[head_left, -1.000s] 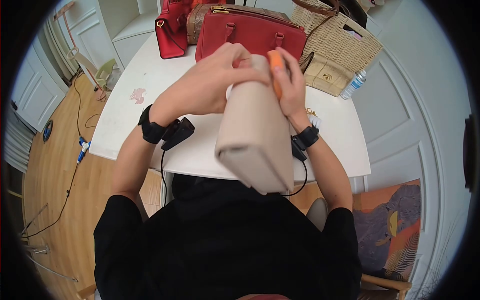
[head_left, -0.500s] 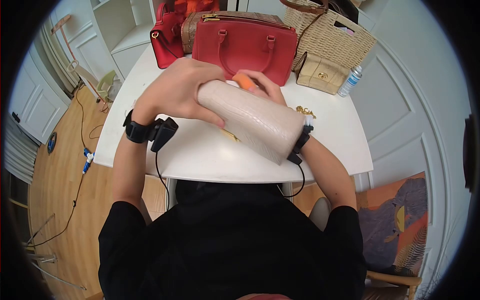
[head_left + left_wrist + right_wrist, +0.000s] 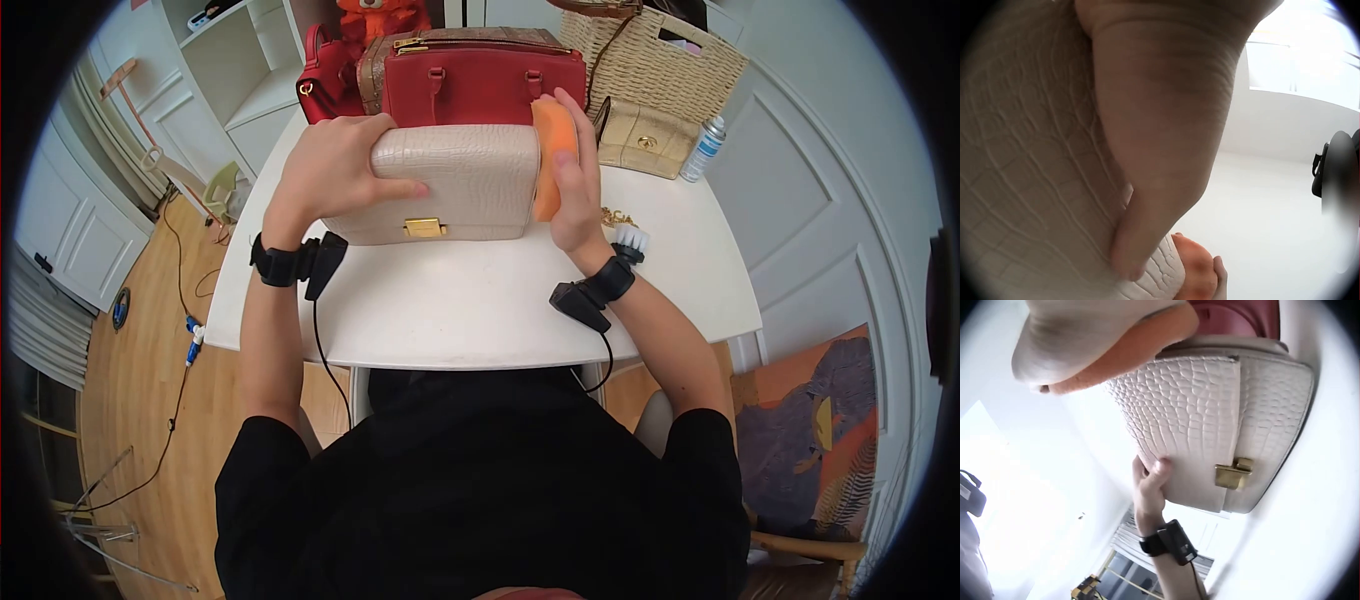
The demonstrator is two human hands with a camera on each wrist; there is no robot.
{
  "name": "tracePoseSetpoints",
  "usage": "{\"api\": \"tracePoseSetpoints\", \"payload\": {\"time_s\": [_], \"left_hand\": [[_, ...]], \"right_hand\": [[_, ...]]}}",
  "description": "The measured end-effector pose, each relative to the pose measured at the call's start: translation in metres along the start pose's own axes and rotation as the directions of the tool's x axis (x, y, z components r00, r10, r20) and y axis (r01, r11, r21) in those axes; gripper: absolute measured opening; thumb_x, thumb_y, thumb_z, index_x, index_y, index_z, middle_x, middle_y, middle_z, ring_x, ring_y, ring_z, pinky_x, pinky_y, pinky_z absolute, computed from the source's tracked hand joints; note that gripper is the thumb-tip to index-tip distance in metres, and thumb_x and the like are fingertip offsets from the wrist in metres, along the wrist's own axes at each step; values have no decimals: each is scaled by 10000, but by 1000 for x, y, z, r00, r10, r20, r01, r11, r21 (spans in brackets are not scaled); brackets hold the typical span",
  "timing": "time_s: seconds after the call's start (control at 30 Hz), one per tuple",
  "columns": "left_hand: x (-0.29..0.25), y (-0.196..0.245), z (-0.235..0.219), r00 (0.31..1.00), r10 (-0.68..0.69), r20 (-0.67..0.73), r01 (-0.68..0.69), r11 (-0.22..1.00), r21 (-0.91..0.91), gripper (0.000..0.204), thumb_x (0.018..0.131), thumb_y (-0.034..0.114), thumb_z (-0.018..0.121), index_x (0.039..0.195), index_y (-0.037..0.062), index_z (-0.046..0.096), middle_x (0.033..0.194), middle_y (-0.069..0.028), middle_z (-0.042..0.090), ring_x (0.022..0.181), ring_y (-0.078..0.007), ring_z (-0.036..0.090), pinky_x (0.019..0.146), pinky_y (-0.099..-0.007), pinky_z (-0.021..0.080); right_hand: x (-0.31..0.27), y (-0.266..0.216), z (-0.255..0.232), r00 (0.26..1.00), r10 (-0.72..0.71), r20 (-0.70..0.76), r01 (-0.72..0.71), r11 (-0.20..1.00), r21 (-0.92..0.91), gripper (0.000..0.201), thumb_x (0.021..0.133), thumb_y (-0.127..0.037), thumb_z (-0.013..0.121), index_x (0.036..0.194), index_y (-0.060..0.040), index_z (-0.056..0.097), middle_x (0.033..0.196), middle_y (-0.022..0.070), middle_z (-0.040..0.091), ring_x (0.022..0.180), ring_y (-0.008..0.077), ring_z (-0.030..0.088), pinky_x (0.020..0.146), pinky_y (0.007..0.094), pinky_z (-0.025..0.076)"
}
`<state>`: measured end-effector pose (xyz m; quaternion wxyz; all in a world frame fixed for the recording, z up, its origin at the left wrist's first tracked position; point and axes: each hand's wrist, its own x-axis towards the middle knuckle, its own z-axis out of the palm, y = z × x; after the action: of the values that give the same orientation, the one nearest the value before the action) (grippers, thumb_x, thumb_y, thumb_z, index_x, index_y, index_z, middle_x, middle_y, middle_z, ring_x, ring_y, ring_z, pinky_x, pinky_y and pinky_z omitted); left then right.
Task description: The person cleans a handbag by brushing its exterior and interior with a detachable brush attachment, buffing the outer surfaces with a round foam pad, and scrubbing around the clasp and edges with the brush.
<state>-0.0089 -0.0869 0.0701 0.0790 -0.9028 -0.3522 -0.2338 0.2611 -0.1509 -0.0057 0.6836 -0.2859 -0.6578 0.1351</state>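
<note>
The cream, crocodile-embossed leather flap bag (image 3: 460, 175) has been turned: half a second ago it slanted obliquely, one end towards the person, whereas its long axis now runs left to right across the person's front. Its broad front, bearing a gold metal clasp (image 3: 425, 228), faces the person, with the rounded fold uppermost; the right end panel thus lies against the orange, soft-looking sponge (image 3: 553, 150). The bag is at the far-middle part of the white, smooth-topped table (image 3: 460, 310), just before the red leather handbag (image 3: 485, 85); whether its base touches the tabletop cannot be told. The left hand (image 3: 335, 170) grips the bag's left end, thumb across the front, remaining fingers largely hidden. The right hand (image 3: 577, 205) holds the sponge between thumb and fingers.
</note>
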Motion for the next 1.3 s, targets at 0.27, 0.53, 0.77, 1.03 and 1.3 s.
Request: {"api": "tracePoseSetpoints", "payload": {"time_s": [0.27, 0.53, 0.77, 1.03, 1.3], "left_hand": [[0, 0, 3, 994, -103, -26, 105, 989, 102, 694, 785, 666, 746, 1099, 49, 709, 924, -169, 751, 864, -385, 723, 782, -457, 555], [-5, -17, -6, 992, -119, 36, 121, 990, -76, 578, 929, 570, 608, 1251, 97, 692, 1049, -182, 744, 997, -376, 701, 878, -451, 535], [-37, -20, -42, 964, -197, 177, 208, 977, -42, 582, 834, 386, 748, 1317, 73, 660, 1078, -208, 736, 1046, -378, 698, 919, -440, 543], [-26, 7, -56, 907, -284, 312, 305, 952, -18, 668, 860, 499, 696, 1380, 84, 639, 995, -232, 740, 937, -389, 721, 837, -440, 549], [-21, 19, -51, 908, -22, 418, 145, 954, -263, 728, 907, 446, 609, 1587, 244, 442, 1017, -202, 745, 843, -304, 714, 784, -383, 539]], "right_hand": [[-17, 62, 2, 937, 344, 52, -341, 938, -64, 608, 1090, -377, 379, 1508, 62, 421, 1500, 229, 514, 1424, 317, 463, 1183, 372, 320], [-16, 55, -1, 931, 354, 92, -341, 931, -134, 582, 1080, -384, 455, 1479, 39, 474, 1428, 225, 557, 1327, 321, 541, 1144, 374, 372], [-7, 24, -2, 999, 32, 31, -25, 981, -194, 674, 986, -370, 584, 1480, 61, 425, 1439, 222, 486, 1341, 331, 490, 1145, 439, 377], [-9, 32, -2, 979, 182, 95, -146, 942, -302, 684, 975, -410, 639, 1453, 48, 465, 1416, 229, 505, 1328, 347, 511, 1129, 427, 397], [-15, 28, 12, 958, 219, 185, -161, 946, -283, 684, 970, -407, 667, 1446, 42, 468, 1411, 235, 509, 1332, 354, 519, 1124, 433, 408]]}}
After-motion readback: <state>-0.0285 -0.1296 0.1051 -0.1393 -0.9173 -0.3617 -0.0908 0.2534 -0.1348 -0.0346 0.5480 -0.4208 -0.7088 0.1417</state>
